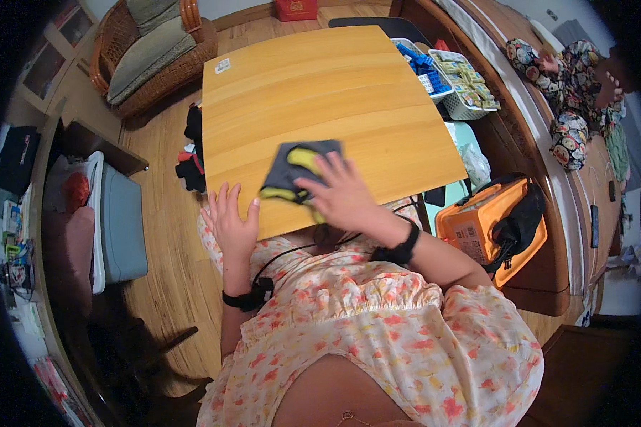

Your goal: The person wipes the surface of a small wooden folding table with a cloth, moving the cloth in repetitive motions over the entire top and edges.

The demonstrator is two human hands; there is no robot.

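On the near part of a light wooden table [320, 91] lies a dark grey cloth item [299, 173] with yellow-green parts, blurred; it looks like folded fabric, its exact kind unclear. My right hand [342, 192] rests over its right side with fingers spread, and does not plainly grip it. My left hand [232, 219] lies palm down at the table's near left edge, fingers apart, just left of the cloth item. Each wrist wears a black strap, and a black cable runs between them across my lap.
White baskets with blue pieces [424, 66] and small packets [467, 88] stand beyond the table's right edge. An orange bin [481, 224] is at the right. Dark clothing [192, 165] lies left of the table. Another person [577, 80] is on the bed.
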